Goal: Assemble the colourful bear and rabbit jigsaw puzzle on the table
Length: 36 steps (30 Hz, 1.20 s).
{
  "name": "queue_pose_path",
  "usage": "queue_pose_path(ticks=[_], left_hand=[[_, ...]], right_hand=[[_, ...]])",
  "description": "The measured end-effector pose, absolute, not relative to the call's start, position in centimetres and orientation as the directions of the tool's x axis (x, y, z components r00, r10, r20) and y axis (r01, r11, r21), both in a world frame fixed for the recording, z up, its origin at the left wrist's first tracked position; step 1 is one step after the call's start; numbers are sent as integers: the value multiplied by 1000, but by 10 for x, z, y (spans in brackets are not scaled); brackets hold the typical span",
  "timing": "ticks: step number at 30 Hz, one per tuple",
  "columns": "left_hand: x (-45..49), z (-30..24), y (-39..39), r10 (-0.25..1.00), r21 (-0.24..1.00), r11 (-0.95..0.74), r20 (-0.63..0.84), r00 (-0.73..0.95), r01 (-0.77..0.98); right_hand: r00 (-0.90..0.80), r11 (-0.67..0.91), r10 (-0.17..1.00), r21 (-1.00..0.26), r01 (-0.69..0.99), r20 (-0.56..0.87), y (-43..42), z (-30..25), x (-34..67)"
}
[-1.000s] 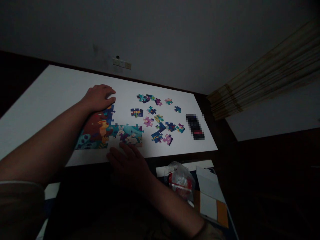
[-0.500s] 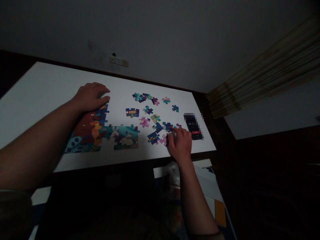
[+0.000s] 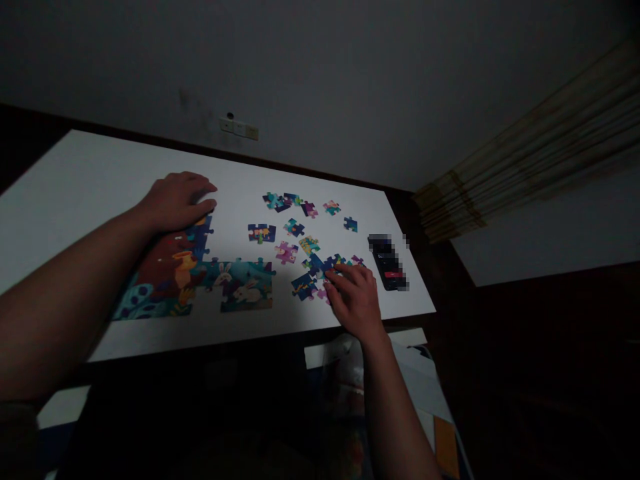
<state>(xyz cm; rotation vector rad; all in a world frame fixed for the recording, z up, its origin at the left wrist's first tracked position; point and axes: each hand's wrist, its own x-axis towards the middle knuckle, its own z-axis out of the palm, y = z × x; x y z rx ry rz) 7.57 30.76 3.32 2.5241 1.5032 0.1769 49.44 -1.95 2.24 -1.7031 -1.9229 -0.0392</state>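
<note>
My left hand (image 3: 177, 200) lies flat on the white table at the upper edge of the joined part of a puzzle (image 3: 173, 273), thumb and fingers apart. That part shows a brown bear, an orange animal and white rabbits; my forearm hides its left side. My right hand (image 3: 355, 297) is over a cluster of loose pieces, its fingers stretched out and apart. Its fingertips touch or hover by a dark blue puzzle piece (image 3: 317, 263). A pink puzzle piece (image 3: 321, 294) is partly under the thumb. Close by lies another dark blue piece with yellow marks (image 3: 304, 287).
Several loose puzzle pieces (image 3: 287, 252) are spread over the middle of the white table (image 3: 240, 180). A phone (image 3: 387, 263), partly pixelated, lies right of my right hand. A clear plastic bag (image 3: 345, 373) sits below the table's front edge. Behind are a wall socket (image 3: 239, 128) and a curtain (image 3: 465, 193).
My right hand's fingers have spread and reached left over the cluster, where the dark blue pieces now lie closer together. My left hand stays in place. The view has tilted slightly upward.
</note>
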Motion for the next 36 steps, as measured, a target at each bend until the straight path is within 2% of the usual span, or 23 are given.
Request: queue_pose_path(ticks=[10, 17, 25, 33, 36], left_hand=[[76, 34, 306, 885, 276, -450, 7, 466, 850], [78, 34, 305, 877, 231, -470, 18, 479, 852], [79, 35, 304, 881, 248, -460, 13, 472, 852], [81, 34, 303, 879, 258, -466, 26, 476, 846], [81, 35, 303, 881, 271, -463, 30, 473, 844]], right_hand=[[-74, 298, 873, -408, 863, 482, -19, 23, 496], [-7, 249, 868, -424, 871, 496, -17, 19, 496], [84, 156, 852, -404, 901, 516, -20, 18, 496], [-93, 273, 889, -355, 894, 449, -23, 20, 498], [-103, 279, 881, -332, 901, 462, -20, 18, 499]])
